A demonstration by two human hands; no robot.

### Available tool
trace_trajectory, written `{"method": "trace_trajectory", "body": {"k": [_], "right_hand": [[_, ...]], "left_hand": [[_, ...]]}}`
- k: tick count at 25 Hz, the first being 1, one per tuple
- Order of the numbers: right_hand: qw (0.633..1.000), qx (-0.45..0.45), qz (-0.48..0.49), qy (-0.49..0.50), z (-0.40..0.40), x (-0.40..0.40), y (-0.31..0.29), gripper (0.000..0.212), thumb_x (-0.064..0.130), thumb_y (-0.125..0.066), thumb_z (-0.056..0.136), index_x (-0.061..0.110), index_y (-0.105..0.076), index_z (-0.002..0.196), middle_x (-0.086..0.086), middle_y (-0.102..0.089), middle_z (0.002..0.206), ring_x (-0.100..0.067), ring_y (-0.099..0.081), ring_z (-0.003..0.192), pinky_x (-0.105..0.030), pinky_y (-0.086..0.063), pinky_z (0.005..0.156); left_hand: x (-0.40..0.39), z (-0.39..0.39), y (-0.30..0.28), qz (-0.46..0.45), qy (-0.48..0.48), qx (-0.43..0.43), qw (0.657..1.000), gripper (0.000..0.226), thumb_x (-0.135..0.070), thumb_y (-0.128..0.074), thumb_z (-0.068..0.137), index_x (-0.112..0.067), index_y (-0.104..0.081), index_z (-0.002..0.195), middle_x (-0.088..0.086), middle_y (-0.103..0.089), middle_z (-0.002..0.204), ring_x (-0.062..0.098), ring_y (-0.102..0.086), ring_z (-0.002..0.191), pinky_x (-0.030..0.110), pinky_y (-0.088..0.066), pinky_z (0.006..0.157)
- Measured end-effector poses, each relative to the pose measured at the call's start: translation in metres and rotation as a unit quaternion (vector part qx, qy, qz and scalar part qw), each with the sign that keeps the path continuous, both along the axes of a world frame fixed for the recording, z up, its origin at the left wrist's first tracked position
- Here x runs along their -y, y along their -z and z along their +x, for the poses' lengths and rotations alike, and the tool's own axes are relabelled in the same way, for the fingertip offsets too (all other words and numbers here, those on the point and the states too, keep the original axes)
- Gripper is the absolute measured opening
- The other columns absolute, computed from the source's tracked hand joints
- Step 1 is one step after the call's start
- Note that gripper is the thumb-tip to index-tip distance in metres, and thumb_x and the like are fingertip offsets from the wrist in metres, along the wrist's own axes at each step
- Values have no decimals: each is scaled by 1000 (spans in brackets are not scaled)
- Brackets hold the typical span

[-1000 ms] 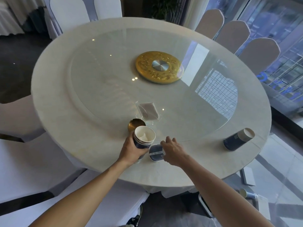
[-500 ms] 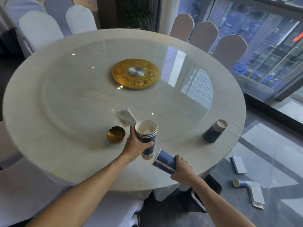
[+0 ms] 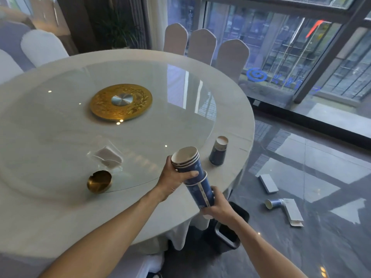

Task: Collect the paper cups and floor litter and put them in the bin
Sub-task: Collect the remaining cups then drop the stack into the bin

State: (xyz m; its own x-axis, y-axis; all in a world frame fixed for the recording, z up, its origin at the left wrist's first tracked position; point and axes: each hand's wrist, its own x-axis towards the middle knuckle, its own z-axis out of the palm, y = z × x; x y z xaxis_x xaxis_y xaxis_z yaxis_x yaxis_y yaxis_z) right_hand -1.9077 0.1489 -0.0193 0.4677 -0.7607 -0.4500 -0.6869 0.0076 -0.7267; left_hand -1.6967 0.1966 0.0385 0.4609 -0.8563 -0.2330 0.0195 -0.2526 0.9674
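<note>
My left hand [image 3: 174,178] grips a nested stack of blue paper cups [image 3: 187,159], tilted, its open mouth facing up and left. My right hand [image 3: 219,207] holds another blue paper cup [image 3: 200,192] from below, its rim fitted around the base of the stack. One more blue cup [image 3: 218,150] stands upside down near the right edge of the round table [image 3: 230,109]. On the floor to the right lie a tipped cup [image 3: 273,203], a folded white paper [image 3: 293,212] and a grey card [image 3: 268,184]. A dark bin [image 3: 228,233] stands below my right hand, partly hidden.
A gold turntable hub [image 3: 121,101] sits mid-table on the glass disc. A brass ashtray [image 3: 99,181] and a clear napkin holder [image 3: 107,157] stand left of my hands. White-covered chairs [image 3: 202,45] ring the table. A glass wall [image 3: 291,49] runs along the right.
My right hand lifted the lying cup off the table and brought it under the stack in my left hand. The view swung right, showing more floor.
</note>
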Motion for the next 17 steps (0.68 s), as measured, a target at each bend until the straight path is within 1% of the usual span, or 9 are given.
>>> {"method": "trace_trajectory", "body": {"k": [1, 3, 5, 7, 9, 13, 15, 17], "right_hand": [[1000, 11, 6, 0, -10, 4, -2, 77, 21, -84, 65, 25, -45, 130, -1, -61, 119, -19, -64, 106, -41, -58, 93], [999, 39, 18, -2, -21, 9, -7, 74, 19, -86, 68, 24, -47, 131, -1, -64, 119, -17, -65, 106, -37, -59, 91], [998, 58, 29, -12, -32, 15, -12, 70, 18, -85, 71, 24, -47, 130, -1, -64, 120, -17, -65, 108, -33, -58, 89], [997, 70, 29, -19, -44, 22, -17, 68, 24, -85, 70, 26, -49, 127, 0, -65, 119, -18, -66, 108, -38, -59, 93], [996, 80, 23, -21, -51, 27, -20, 70, 31, -85, 66, 28, -49, 126, 1, -66, 118, -18, -67, 108, -45, -59, 95], [996, 84, 11, -36, -57, 36, -25, 72, 37, -86, 62, 29, -50, 124, 3, -67, 116, -18, -67, 107, -46, -59, 94], [996, 79, 1, -43, -56, 42, -24, 70, 40, -86, 61, 29, -52, 121, 3, -68, 113, -19, -67, 105, -47, -59, 92], [996, 79, -2, -43, -53, 50, -21, 69, 41, -86, 61, 28, -53, 119, 2, -69, 112, -20, -68, 104, -49, -59, 91]], "left_hand": [[4, -13, 1, 8, 13, 4, 1000, 91, -22, -101, 60, -18, -48, 134, 1, -66, 127, 20, -66, 117, 31, -60, 88], [7, -33, 4, 20, 29, 7, 999, 89, -28, -101, 58, -20, -51, 131, -1, -68, 124, 18, -67, 116, 35, -60, 94], [10, -53, 3, 22, 31, 3, 999, 85, -29, -100, 61, -18, -53, 130, -1, -69, 123, 15, -68, 113, 28, -58, 89], [13, -72, 1, 15, 28, -5, 999, 83, -30, -100, 62, -19, -54, 131, -2, -71, 122, 14, -70, 111, 23, -57, 84], [13, -85, -1, 9, 32, -5, 999, 85, -29, -101, 61, -21, -54, 131, -2, -72, 122, 15, -72, 111, 23, -58, 83], [17, -99, -5, 6, -1, 10, 1000, 81, -18, -100, 63, -20, -54, 131, -3, -72, 120, 13, -73, 107, 16, -58, 73], [24, -99, -5, 6, -14, 15, 1000, 79, -18, -99, 64, -17, -55, 130, -2, -72, 119, 14, -73, 106, 15, -58, 72], [34, -96, -3, 9, -17, 18, 1000, 77, -19, -99, 65, -17, -55, 129, -2, -72, 118, 13, -72, 106, 17, -58, 75]]}}
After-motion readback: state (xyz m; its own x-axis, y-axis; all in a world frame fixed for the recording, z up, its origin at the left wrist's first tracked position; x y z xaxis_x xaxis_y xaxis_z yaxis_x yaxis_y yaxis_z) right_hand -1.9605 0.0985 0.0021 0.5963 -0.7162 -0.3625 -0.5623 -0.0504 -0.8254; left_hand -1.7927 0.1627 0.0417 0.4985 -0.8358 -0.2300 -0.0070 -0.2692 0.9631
